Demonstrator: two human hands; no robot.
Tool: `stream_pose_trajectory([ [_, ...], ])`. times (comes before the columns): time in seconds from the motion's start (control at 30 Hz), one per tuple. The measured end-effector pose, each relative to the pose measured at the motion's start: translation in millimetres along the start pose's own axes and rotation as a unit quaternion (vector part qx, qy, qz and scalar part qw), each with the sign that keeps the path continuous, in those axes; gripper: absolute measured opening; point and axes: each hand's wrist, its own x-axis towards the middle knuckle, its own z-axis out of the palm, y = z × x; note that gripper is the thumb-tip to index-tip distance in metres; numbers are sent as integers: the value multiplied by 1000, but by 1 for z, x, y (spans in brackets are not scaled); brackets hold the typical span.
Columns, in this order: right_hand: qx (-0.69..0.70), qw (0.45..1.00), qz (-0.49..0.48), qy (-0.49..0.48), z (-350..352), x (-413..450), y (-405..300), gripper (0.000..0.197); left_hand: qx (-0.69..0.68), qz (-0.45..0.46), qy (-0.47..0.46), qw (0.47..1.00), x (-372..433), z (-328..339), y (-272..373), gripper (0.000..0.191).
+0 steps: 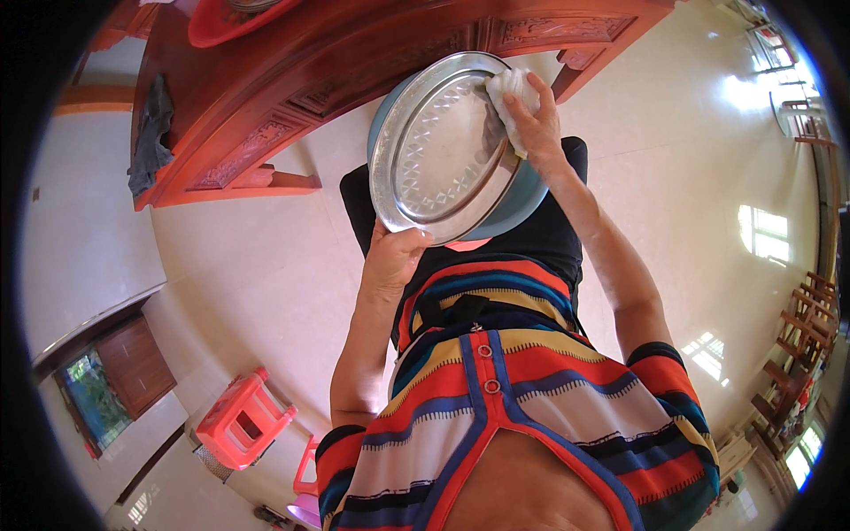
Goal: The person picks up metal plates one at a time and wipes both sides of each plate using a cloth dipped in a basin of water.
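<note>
An oval stainless steel platter (441, 159) with a patterned inner border is tilted up in front of my lap. My left hand (393, 260) grips its near rim, the thumb lying over the edge. In my right hand (539, 129) is a bunched white cloth (514, 93), pressed against the platter's right rim. Behind and below the platter shows a blue-green basin (518, 202), mostly hidden; its contents cannot be seen.
A carved reddish wooden table (319, 99) stands just ahead, bearing a red plastic tray or basin (239, 26). A grey cloth (153, 139) hangs over its left corner. Red plastic stools (247, 419) stand behind on the left. Wooden furniture (797, 352) lines the right side.
</note>
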Motion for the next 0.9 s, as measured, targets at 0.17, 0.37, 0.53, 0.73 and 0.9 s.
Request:
stream_pose_trajectory([
  [0.17,139,987,65,58,29,-53,-2,66,23,73,-10,997,5,16,-18,59],
  [0.37,167,978,117,-33,17,-72,2,71,102,128,-101,981,-3,33,-16,59],
  [0.53,122,974,16,-189,-13,-52,-32,67,39,123,-100,987,21,26,41,51],
  [0.73,-38,960,-110,-256,4,-50,-45,63,44,90,81,992,27,24,48,30],
  [0.9,-79,980,-108,-146,12,-69,-16,65,40,187,149,970,20,26,52,33],
])
